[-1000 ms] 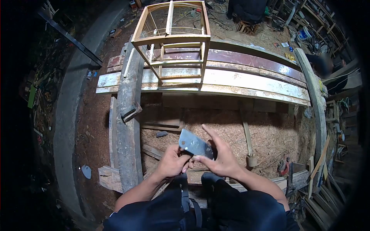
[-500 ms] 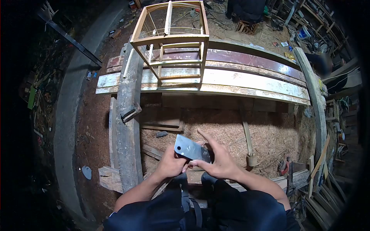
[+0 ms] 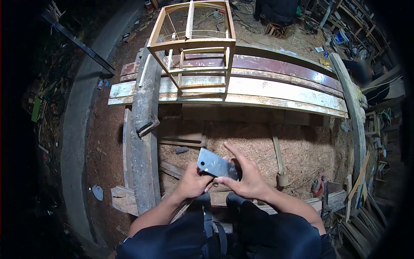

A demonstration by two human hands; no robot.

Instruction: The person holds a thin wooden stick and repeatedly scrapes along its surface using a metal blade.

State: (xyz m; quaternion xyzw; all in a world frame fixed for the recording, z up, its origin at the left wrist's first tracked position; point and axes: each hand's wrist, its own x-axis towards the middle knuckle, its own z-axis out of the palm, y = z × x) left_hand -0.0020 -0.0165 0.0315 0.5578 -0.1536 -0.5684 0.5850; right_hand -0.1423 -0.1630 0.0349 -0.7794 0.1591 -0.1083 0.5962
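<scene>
A cleaver (image 3: pixel 218 164), with a rectangular grey metal blade and a round hole near one corner, is tilted in front of my body. My left hand (image 3: pixel 192 183) is closed at its lower left side, with the fingertips curled under it. At its right end, my right hand (image 3: pixel 246 179) has the thumb against the lower edge and the index finger stretched up and away. The handle is hidden from view.
A wooden frame cage (image 3: pixel 192 42) stands on the painted planks (image 3: pixel 276 90) ahead. A thick beam (image 3: pixel 145 129) runs along the left, with a dark block (image 3: pixel 147 126) on it. Another person (image 3: pixel 276 11) sits at the back. Sawdust (image 3: pixel 250 146) covers the ground.
The view has shifted very slightly. The cleaver and both hands keep nearly the same pose, with the blade tilted a little differently.
</scene>
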